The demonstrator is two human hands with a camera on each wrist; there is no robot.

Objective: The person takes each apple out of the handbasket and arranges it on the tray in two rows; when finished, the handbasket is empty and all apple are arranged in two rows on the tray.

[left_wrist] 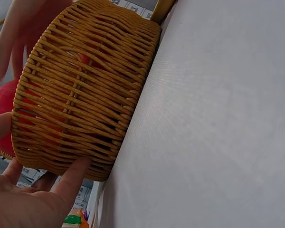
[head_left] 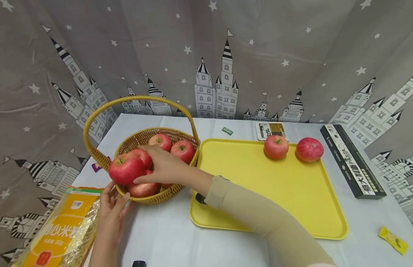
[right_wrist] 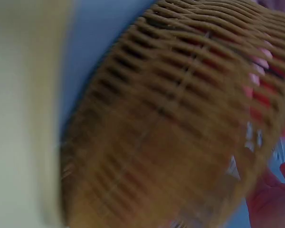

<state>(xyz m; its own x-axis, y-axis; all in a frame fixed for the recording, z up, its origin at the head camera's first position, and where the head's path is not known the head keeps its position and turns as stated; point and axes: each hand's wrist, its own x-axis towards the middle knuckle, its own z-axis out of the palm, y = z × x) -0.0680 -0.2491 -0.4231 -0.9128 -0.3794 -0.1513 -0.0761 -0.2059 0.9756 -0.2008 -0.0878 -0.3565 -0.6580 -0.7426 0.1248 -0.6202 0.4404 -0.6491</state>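
Note:
A wicker basket (head_left: 156, 198) with a tall arched handle holds several red apples (head_left: 183, 151). My left hand (head_left: 111, 207) holds its near left side; in the left wrist view the digits (left_wrist: 76, 173) lie against the weave and at the rim. Over the basket reaches my right hand (head_left: 164, 165), thumb and fingers spread beside the large front apple (head_left: 126, 168), which sits high at the left rim. In the left wrist view the right hand's fingers (left_wrist: 19, 38) look extended near that apple. The right wrist view is blurred, showing mostly the basket's wall (right_wrist: 180, 109).
Right of the basket lies a yellow tray (head_left: 253, 185) bearing two apples (head_left: 276, 147) at its far edge. A long black pasta box (head_left: 353, 161) lies beside it. A yellow food bag (head_left: 63, 230) is at the left, a small yellow packet (head_left: 393, 240) at the right.

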